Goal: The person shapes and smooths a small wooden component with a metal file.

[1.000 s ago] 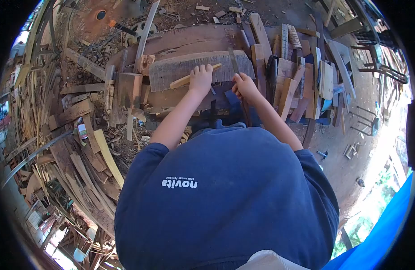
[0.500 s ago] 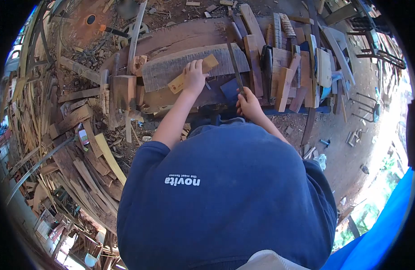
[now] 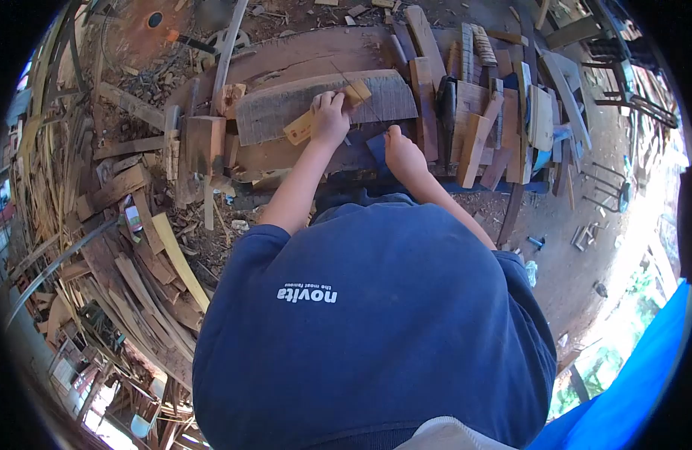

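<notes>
My left hand (image 3: 329, 118) is closed around a yellowish wooden block (image 3: 299, 129) with small dark marks. The block lies slantwise over a grey, rough-faced plank (image 3: 271, 116) on the bench. In my right hand (image 3: 403, 152) is a long thin metal blade (image 3: 371, 110), its fingers wrapped round the near end. Seen nearly edge-on, the blade runs up and left across the far end of the block. Just left of my right hand a dark blue piece (image 3: 377, 148) lies on the bench.
Wooden blocks (image 3: 473, 150) and offcuts crowd the bench's right side. At its left stands a squared post (image 3: 205, 142). Stacked boards (image 3: 147, 300) fill the floor on the left. Beyond the bench lies an orange-and-black handled tool (image 3: 190, 41). Metal frames (image 3: 607, 187) are at the right.
My right hand has shifted slightly up and left. The blade has swung left and turned edge-on, now crossing the block's end. My left hand and the block have moved slightly right.
</notes>
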A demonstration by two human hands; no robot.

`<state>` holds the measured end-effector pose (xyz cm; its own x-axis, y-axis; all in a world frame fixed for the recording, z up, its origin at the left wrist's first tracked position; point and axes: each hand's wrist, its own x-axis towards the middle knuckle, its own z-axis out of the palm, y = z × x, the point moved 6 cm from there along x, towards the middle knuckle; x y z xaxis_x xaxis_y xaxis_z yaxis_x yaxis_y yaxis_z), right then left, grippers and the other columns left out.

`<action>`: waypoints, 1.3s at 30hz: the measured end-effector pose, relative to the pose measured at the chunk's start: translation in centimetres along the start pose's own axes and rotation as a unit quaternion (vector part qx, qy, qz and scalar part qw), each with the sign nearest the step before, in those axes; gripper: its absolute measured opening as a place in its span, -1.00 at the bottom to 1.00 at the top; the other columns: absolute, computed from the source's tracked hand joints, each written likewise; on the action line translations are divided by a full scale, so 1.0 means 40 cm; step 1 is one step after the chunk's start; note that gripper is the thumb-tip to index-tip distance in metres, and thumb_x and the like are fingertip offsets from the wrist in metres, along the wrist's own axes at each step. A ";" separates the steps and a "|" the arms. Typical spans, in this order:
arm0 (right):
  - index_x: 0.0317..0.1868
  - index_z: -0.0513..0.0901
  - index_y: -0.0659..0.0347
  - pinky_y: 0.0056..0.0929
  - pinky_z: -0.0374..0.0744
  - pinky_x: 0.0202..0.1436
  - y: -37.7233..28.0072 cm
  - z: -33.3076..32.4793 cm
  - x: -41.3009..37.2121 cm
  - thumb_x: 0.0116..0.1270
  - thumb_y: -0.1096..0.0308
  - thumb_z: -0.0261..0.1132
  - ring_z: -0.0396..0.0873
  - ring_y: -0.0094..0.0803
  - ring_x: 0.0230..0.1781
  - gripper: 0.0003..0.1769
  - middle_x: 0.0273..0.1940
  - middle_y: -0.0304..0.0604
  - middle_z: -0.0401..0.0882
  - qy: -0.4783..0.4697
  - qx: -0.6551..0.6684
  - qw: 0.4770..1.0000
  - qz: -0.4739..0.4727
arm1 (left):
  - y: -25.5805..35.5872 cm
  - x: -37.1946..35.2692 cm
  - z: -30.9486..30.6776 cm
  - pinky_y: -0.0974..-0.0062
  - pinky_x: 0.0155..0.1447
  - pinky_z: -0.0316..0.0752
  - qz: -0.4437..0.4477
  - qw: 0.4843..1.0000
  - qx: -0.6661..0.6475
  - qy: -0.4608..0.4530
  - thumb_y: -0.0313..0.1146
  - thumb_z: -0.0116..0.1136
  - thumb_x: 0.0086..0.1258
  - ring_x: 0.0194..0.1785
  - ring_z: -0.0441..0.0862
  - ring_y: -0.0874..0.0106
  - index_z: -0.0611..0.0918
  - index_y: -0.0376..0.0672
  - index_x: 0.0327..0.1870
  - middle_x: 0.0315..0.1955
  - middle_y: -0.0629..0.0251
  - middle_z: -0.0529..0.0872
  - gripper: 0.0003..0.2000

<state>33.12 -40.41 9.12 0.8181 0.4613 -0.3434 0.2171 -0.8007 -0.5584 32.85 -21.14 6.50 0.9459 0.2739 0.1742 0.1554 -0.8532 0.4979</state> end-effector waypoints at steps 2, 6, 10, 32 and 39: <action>-0.08 0.34 0.23 0.20 0.58 -0.20 -0.005 0.002 0.001 0.55 0.20 -0.04 0.64 0.28 -0.26 -0.76 -0.29 0.27 0.66 0.000 -0.022 1.000 0.009 | -0.004 0.006 0.005 0.15 0.29 0.32 0.020 0.999 -0.009 -0.026 -0.31 0.28 0.23 0.17 0.39 0.06 0.58 -0.25 0.09 0.02 0.12 0.53 -0.59; -0.06 0.33 0.24 0.21 0.58 -0.18 0.002 0.002 -0.033 0.55 0.21 -0.05 0.64 0.30 -0.24 -0.76 -0.25 0.30 0.65 -0.049 -0.028 0.998 0.020 | 0.006 0.011 0.003 0.14 0.28 0.34 0.025 0.999 0.017 -0.021 -0.39 0.24 0.18 0.13 0.40 0.05 0.56 -0.27 0.08 -0.01 0.11 0.53 -0.59; -0.01 0.30 0.22 0.22 0.58 -0.15 0.033 -0.022 -0.084 0.52 0.29 -0.05 0.64 0.32 -0.22 -0.81 -0.24 0.30 0.65 -0.081 -0.035 0.995 0.049 | 0.011 0.013 0.008 0.15 0.22 0.37 0.034 0.997 0.063 -0.032 -0.43 0.20 0.14 0.09 0.40 0.06 0.53 -0.27 0.09 -0.07 0.12 0.52 -0.57; 0.16 0.35 0.16 0.21 0.58 -0.13 0.009 -0.115 -0.105 0.39 0.39 0.01 0.64 0.31 -0.17 -0.67 -0.23 0.32 0.66 -0.137 -0.116 0.980 0.089 | -0.003 0.023 0.005 0.18 0.16 0.43 0.048 0.997 0.050 -0.014 -0.34 0.11 0.26 -0.02 0.50 0.14 0.57 -0.26 -0.07 -0.15 0.14 0.58 -0.73; 0.16 0.35 0.18 0.24 0.55 -0.07 -0.056 0.000 0.109 0.39 0.40 0.00 0.62 0.35 -0.13 -0.66 -0.22 0.38 0.64 -0.107 -0.073 0.992 0.005 | 0.009 0.018 0.008 0.23 0.21 0.43 0.018 0.993 0.100 -0.054 -0.32 0.11 0.28 0.02 0.51 0.19 0.57 -0.25 -0.01 -0.14 0.18 0.60 -0.70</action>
<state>36.22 -36.61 8.87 0.6927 0.5111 -0.5089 0.2976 -0.8453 -0.4438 33.69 -21.37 6.52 0.9753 0.2011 0.0911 0.1637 -0.9356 0.3128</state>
